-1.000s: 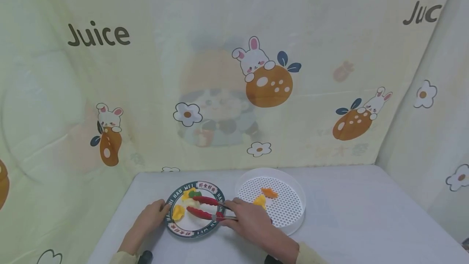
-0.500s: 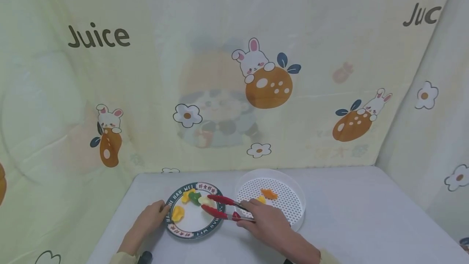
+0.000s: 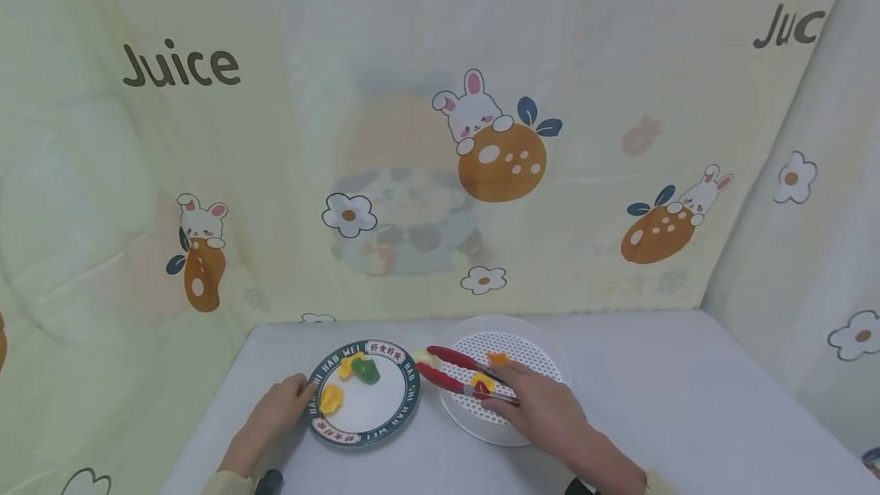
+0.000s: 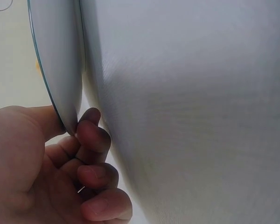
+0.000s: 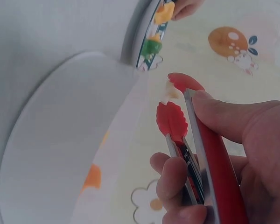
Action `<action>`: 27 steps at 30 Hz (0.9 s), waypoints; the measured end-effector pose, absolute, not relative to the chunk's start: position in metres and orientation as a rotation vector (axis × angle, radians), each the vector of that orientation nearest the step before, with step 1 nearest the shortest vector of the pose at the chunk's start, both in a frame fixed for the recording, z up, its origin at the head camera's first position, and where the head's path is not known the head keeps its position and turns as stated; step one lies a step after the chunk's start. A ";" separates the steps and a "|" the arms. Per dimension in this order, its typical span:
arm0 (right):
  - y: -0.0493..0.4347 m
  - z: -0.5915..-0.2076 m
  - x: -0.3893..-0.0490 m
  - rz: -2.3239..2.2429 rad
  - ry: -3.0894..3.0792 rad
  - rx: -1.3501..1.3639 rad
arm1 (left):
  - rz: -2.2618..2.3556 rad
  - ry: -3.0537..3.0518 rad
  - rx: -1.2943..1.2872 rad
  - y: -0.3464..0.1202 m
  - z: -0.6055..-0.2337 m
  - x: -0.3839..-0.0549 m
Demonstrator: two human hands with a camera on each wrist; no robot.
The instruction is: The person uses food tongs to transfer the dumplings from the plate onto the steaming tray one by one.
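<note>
My left hand (image 3: 276, 412) pinches the near-left rim of a round plate (image 3: 412, 384) with a dark green lettered border. In the left wrist view the thumb is above the plate's edge and curled fingers are below. Red-tipped metal tongs (image 5: 214, 163) are gripped in my right hand (image 3: 550, 412). A pale, whitish piece (image 3: 428, 358) is caught between their tips, between the plate and a white perforated tray (image 3: 474, 431). On the plate lie two yellow pieces (image 3: 331, 399) and a green one (image 3: 367, 371).
Inside the round tray are an orange piece (image 3: 498, 358) and a yellow piece (image 3: 483, 382), partly covered by the tongs and right hand. A white cloth covers the table (image 3: 639, 396). Behind it hangs a printed curtain (image 3: 584, 98) with rabbits and flowers.
The tongs have closed on the pale piece and carried it off the plate, rightward to the tray's left edge. The left hand stays on the plate's rim.
</note>
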State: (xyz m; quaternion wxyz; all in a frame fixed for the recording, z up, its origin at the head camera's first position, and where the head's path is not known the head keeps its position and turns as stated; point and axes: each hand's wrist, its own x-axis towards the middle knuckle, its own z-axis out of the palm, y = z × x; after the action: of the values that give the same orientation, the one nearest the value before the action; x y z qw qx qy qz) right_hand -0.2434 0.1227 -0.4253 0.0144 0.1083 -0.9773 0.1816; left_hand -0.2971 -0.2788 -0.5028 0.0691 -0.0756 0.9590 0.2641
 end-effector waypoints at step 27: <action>0.153 -0.420 -0.301 0.268 -3.099 0.358 | 0.805 2.875 -0.240 -0.281 -0.506 -0.300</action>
State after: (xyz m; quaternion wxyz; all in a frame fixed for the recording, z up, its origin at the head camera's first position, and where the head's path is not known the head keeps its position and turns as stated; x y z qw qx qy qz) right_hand -0.3012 0.1526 -0.4203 0.0054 0.1145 -0.9897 0.0856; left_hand -0.3002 -0.2805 -0.5057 0.0730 -0.0799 0.9573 0.2681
